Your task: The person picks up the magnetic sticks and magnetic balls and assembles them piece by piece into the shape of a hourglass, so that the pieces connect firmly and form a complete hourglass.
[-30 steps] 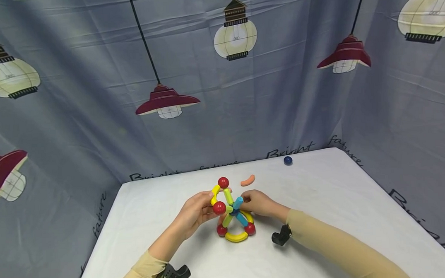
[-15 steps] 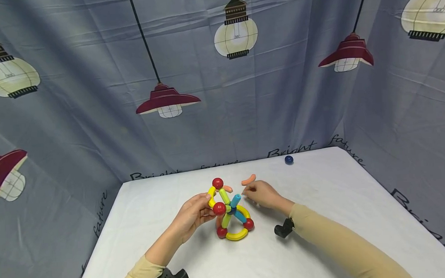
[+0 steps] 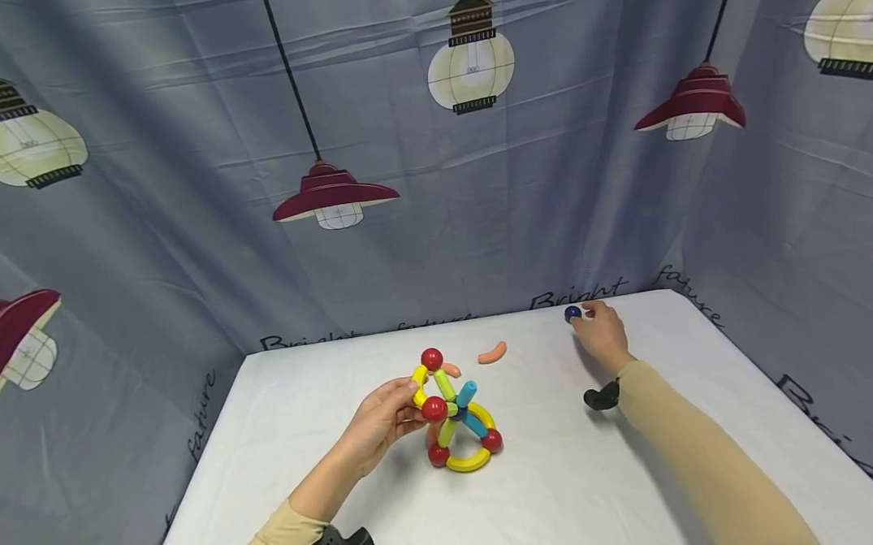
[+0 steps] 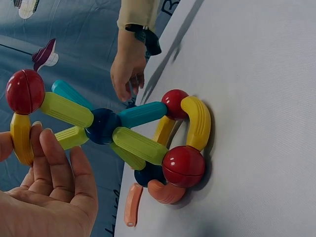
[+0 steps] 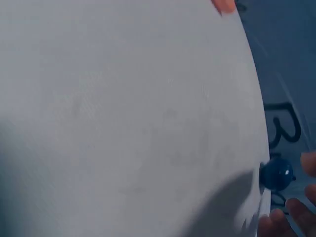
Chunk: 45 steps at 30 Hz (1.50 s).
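Observation:
My left hand (image 3: 377, 421) pinches a yellow curved stick (image 4: 21, 138) between thumb and fingers. That stick is part of a ball-and-stick magnetic structure. At its centre is a dark blue ball (image 4: 102, 126), with lime green sticks (image 4: 140, 144) and blue sticks (image 4: 143, 115) spreading from it. Red balls (image 4: 183, 166) and yellow curved sticks form its base on the table. At the table's far edge, my right hand (image 3: 603, 334) is beside a loose dark blue ball (image 3: 572, 313). In the right wrist view its fingers (image 5: 276, 224) are spread around that ball (image 5: 277, 174), with a visible gap.
An orange curved stick (image 3: 493, 353) lies loose behind the structure. Another orange stick (image 3: 451, 369) shows close behind the structure. A grey curtain (image 3: 421, 249) with printed lamps hangs around the white table (image 3: 324, 375).
My right hand has moved from beside the structure to the loose blue ball at the far right. My left hand keeps its pinch; the structure tipped slightly left.

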### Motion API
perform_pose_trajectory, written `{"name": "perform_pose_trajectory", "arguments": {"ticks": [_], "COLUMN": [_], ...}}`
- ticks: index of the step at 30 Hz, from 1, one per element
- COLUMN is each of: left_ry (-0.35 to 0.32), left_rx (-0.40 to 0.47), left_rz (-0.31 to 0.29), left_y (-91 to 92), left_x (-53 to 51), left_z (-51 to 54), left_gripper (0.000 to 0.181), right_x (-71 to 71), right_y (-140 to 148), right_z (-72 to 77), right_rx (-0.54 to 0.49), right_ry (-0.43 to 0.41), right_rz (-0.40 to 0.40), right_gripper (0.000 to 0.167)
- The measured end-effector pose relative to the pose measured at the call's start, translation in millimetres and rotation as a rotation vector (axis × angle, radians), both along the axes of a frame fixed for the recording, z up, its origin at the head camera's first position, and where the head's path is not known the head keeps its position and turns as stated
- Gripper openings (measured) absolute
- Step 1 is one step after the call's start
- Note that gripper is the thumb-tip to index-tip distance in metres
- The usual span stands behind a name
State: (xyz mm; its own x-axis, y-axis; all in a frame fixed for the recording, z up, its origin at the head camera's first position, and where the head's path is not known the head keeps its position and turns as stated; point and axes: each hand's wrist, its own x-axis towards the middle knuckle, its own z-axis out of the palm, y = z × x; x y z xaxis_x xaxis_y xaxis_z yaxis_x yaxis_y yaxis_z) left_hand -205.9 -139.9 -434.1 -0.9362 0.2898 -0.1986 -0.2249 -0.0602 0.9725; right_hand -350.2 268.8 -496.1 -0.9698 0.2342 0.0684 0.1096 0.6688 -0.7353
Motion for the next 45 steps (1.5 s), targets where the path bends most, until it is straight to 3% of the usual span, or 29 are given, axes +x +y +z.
{"name": "perform_pose_trajectory", "arguments": {"ticks": [8, 15, 24, 31, 45], "left_ry": [-0.019, -0.013, 0.005, -0.018, -0.023], "left_rx": [0.018, 0.029, -0.006, 0.017, 0.015], "left_rz": [-0.001, -0.019, 0.003, 0.010, 0.005], "left_y": [0.7, -0.5, 1.1, 1.1, 3.4], "left_x": [-0.1, 0.1, 2.0, 2.3, 1.9], "left_z": [-0.5, 1.1, 0.7, 0.4, 1.4], "left_gripper": [0.051, 0.050, 0.056, 0.055, 0.050], "right_x": [-16.6, -24.8, -13.4, -0.1, 23.1], "right_y": [8, 4, 5, 5, 11], "right_z": [-5.8, -8.8, -11.9, -11.2, -16.2], "right_rx": [0.158, 0.256, 0.294, 0.326, 0.250], "right_ry": [-0.104, -0.137, -0.113, -0.085, -0.035], "right_rz": [0.149, 0.186, 0.191, 0.207, 0.275], "right_gripper": [0.067, 0.064, 0.055, 0.050, 0.047]}}
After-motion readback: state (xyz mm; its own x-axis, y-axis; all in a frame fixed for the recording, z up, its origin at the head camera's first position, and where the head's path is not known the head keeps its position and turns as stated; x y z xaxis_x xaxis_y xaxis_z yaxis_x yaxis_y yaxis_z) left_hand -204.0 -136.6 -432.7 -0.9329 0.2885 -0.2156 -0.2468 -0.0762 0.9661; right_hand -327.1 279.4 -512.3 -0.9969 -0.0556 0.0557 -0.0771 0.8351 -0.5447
